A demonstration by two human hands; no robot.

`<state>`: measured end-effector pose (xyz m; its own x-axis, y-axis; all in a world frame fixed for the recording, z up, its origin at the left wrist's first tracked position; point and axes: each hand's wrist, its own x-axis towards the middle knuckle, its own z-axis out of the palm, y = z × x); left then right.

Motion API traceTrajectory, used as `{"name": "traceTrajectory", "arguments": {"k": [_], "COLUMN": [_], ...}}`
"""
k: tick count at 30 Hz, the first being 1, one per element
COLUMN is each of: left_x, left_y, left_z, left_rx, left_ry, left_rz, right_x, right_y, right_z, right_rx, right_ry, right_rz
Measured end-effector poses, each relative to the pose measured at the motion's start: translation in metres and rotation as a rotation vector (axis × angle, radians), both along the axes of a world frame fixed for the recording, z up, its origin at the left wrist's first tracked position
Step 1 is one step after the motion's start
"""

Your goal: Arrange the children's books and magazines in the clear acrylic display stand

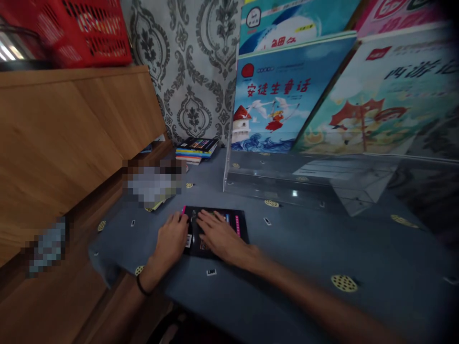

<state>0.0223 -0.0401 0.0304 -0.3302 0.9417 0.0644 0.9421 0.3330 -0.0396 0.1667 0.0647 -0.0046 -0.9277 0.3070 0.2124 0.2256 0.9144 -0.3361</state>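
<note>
A black-covered book [234, 241] with pink strips, small pictures and a white barcode label lies flat on the blue-grey cloth. My left hand [172, 235], with a dark band at its wrist, is at the book's left edge. Its fingers are bent and close together there, and the thumb's grip is hidden. Across the middle of the cover lies my right hand [220, 235], palm down with fingers stretched out. Both hands touch the book.
Behind the book stands a clear acrylic rack [258, 184] holding several picture books [272, 95]. A small book stack [196, 149] sits by the patterned wall. At left are a wooden cabinet [71, 129] and a red basket [96, 33]. Two patches are pixelated.
</note>
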Motion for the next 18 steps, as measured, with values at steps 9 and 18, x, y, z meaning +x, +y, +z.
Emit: {"name": "traceTrajectory", "arguments": {"k": [9, 18], "left_x": [-0.012, -0.013], "left_y": [-0.013, -0.011], "left_z": [-0.041, -0.043], "left_rx": [0.322, 0.310], "left_ry": [-0.054, 0.034], "left_rz": [-0.047, -0.033], "right_x": [-0.050, -0.001], "right_y": [-0.003, 0.019], "right_z": [-0.004, -0.016], "right_rx": [0.059, 0.056], "right_ry": [-0.048, -0.058], "right_rz": [0.115, -0.214]}}
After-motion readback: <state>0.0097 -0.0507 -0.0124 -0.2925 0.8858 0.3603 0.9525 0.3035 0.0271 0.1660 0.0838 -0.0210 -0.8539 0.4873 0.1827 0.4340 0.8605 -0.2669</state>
